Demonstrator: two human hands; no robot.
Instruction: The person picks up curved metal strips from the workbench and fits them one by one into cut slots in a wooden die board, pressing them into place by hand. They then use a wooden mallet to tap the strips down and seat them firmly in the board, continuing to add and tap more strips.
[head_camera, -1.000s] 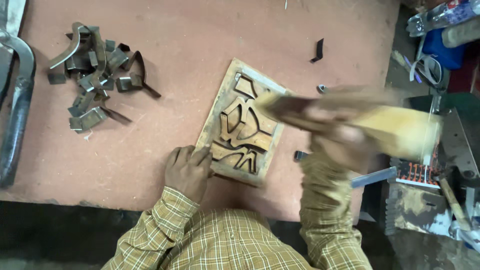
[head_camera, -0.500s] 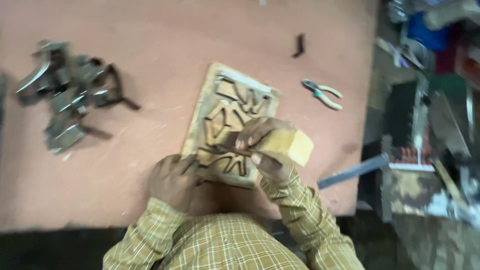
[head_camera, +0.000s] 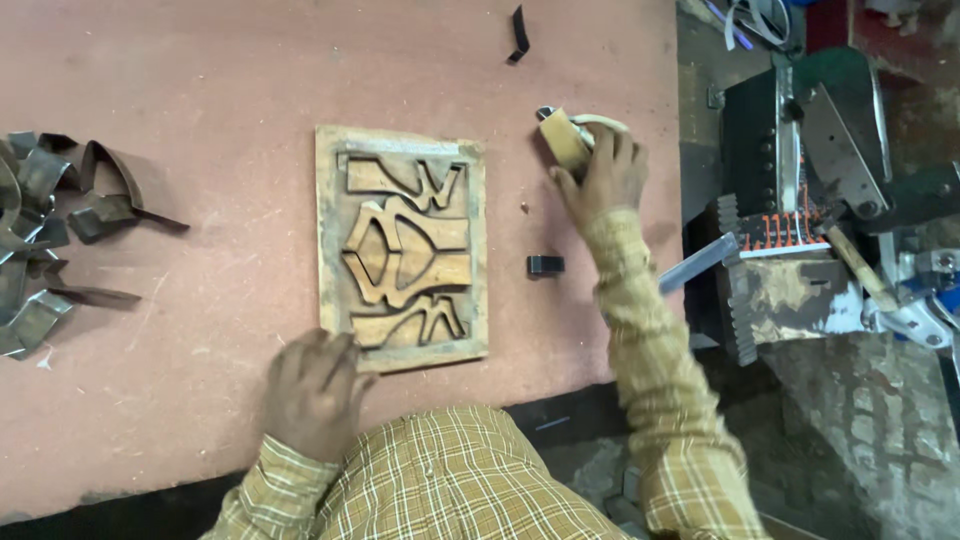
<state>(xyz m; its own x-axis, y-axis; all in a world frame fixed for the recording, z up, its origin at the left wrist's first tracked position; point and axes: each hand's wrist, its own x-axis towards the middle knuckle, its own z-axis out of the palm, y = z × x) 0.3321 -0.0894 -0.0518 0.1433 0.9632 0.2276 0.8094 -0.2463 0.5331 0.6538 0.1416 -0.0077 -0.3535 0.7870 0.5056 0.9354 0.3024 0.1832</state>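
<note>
A flat wooden board (head_camera: 335, 240) with bent metal strips set into cut slots lies in the middle of the reddish table (head_camera: 200, 100). My left hand (head_camera: 315, 392) rests on the board's near left corner, fingers curled over its edge. To the right of the board's far corner, my right hand (head_camera: 605, 175) grips a small wooden block (head_camera: 562, 140). A metal tip and a pale looped handle, perhaps pliers (head_camera: 604, 121), show just beyond that hand.
A pile of bent metal strip scraps (head_camera: 60, 230) lies at the table's left. A small dark metal piece (head_camera: 545, 265) sits right of the board, and a bent black strip (head_camera: 518, 32) lies far up. A bench machine (head_camera: 790, 190) and tools crowd the right side.
My right hand has moved off the board with the wooden block, out to the right near the pliers. My left hand stays at the board's near corner.
</note>
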